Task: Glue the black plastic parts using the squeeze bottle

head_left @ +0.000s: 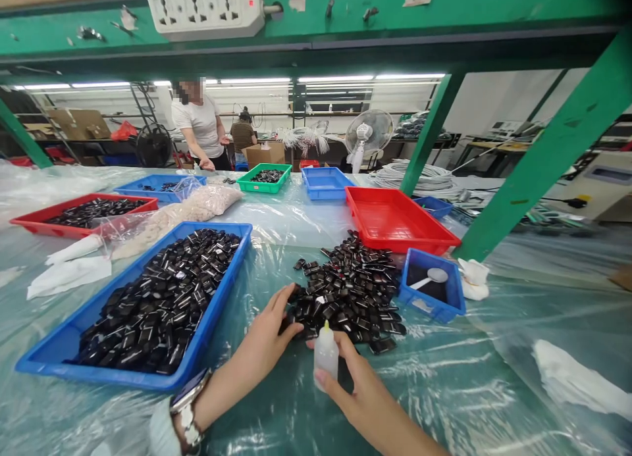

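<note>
My left hand (270,324), with a watch (190,393) on its wrist, reaches to the near left edge of a loose pile of small black plastic pieces (345,285). Its thumb and fingers are spread apart at the pieces, and no piece shows clearly gripped. In my right hand (358,383) is a small translucent squeeze bottle (326,362) with a yellow tip, held upright between thumb and fingers just in front of the pile. Left of my hands, a long blue tray (237,272) is filled with similar black pieces.
Right of the pile stands a small blue bin (437,308) with a white spoon (434,276) and dark contents. Behind it lies a red tray (395,219). A green post (543,147) slants down at right. A power strip (207,10) hangs above. A person (202,124) stands across the table.
</note>
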Demonstrator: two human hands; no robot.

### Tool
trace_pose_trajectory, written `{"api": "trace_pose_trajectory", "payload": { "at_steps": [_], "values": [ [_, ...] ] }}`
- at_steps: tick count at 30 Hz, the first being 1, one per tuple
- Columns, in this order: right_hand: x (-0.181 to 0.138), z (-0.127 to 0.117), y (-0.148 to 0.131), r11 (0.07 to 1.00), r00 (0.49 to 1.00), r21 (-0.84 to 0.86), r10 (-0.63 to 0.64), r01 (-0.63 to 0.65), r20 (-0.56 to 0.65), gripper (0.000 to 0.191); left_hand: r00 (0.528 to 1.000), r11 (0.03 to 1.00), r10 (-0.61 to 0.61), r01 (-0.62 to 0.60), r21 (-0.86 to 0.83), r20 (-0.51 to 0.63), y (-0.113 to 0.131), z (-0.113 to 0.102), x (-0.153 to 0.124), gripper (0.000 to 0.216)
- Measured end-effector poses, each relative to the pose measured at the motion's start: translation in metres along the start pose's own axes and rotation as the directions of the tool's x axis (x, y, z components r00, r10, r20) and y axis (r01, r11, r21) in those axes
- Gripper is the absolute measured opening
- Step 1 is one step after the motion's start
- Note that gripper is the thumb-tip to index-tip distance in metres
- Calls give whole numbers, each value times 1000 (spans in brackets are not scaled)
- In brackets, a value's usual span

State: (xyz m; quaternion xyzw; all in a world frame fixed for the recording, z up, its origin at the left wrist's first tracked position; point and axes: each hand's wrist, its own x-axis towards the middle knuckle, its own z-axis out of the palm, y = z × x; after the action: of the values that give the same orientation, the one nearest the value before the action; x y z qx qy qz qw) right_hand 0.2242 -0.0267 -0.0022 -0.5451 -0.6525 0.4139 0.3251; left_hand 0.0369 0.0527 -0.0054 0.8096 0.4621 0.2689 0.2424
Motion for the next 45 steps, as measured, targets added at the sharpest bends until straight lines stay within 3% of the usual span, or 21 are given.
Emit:
{"api": "trace_pose_trajectory", "payload": {
  "at_steps": [4, 7, 10, 16, 22, 30, 45],
  "values": [
    [7, -1, 2, 1000, 1000, 17, -11, 11, -5, 41, 1000, 1000, 20, -19, 10, -19, -6, 6, -12, 52],
    [8, 0, 3, 1000, 1000, 28, 9, -8, -29, 35, 999, 999, 41, -40, 28, -32, -10, 5, -17, 33],
    [6, 2, 5, 999, 997, 27, 42, -40, -67, 31, 998, 999, 52, -52, 10, -34, -11, -2, -22, 31],
    [6, 5, 7, 998, 990, 41, 60, -55, -127, 30, 1000, 982, 12, -16, -190, -17, -6, -10, -37, 31],
    [5, 8, 7, 995, 982, 75, 77, -65, -171, 28, 992, 940, -76, 106, -324, 104, -3, -9, -45, 24],
    [-3, 6, 7, 982, 970, 85, 178, -166, -164, 37, 966, 935, -130, 195, -296, 225, 8, -21, -54, 23],
    [-24, -1, 2, 999, 960, 43, 30, -19, -277, 37, 925, 980, -100, 156, -127, 366, 8, -24, -57, 36]
  ]
}}
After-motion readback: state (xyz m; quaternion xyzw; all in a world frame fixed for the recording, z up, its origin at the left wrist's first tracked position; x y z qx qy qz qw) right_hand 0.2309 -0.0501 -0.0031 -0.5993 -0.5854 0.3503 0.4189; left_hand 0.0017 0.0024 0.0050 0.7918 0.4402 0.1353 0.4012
